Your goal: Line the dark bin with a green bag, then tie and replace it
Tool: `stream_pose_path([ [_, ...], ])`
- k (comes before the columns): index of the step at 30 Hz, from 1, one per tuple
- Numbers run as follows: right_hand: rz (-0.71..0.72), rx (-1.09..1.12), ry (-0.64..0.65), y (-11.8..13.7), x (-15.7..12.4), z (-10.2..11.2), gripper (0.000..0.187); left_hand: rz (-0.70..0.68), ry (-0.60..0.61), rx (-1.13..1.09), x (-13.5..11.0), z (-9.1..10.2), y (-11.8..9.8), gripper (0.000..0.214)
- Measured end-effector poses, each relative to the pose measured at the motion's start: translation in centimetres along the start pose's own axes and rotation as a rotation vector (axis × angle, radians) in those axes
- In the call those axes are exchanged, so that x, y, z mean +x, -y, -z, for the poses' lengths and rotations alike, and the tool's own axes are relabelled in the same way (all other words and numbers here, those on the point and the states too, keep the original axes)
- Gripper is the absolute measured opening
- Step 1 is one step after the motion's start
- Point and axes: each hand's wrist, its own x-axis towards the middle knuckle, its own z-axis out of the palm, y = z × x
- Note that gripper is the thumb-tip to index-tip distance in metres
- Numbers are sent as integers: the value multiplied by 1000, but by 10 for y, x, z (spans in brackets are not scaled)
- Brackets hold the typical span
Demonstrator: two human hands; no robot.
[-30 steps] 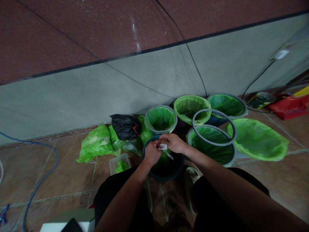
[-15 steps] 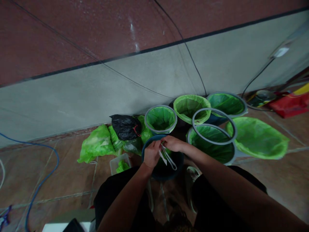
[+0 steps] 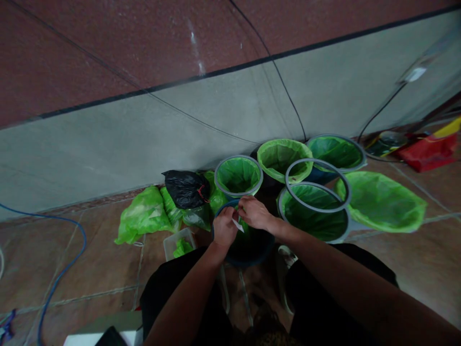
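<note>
Both my hands meet over a dark blue bucket (image 3: 252,252) that stands on the floor between my knees. My left hand (image 3: 224,228) is closed in a pinch on a small white tag-like piece (image 3: 237,225). My right hand (image 3: 255,212) is closed too, its fingers pressed on the same piece from the far side. Something green shows inside the bucket under my hands. What hangs below the piece is hidden by my fingers.
Several buckets lined with green bags (image 3: 238,175) stand against the grey wall, one with a loose grey ring (image 3: 317,185) on top. A black bag (image 3: 185,188) and green bags (image 3: 144,216) lie to the left, beside a small clear tub (image 3: 178,244). A blue cable (image 3: 63,269) runs at left.
The white loop that hung from my hands half a second ago is no longer visible. My hands have closed together again over the bucket; the view has shifted slightly.
</note>
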Motion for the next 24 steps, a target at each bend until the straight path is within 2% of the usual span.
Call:
stream_pose_path([
  [4, -194, 491, 7, -10, 7, -13, 27, 14, -6, -54, 1, -2, 0, 11],
  [7, -221, 795, -39, -18, 9, -17, 26, 32, -13, -79, 2, -3, 1, 11],
  [15, -287, 860, -150, -19, 12, 10, 39, 183, 73, 10, 6, 2, -4, 17],
  [18, -367, 777, -118, -19, 11, 18, 42, 274, 153, -14, 10, 7, -5, 28],
  [21, -419, 418, -106, -24, 11, 21, 42, 382, 229, -183, 14, 10, -1, 36],
  [24, -459, 76, -117, -33, 12, 22, 38, 510, 231, -391, 15, 8, 8, 38],
])
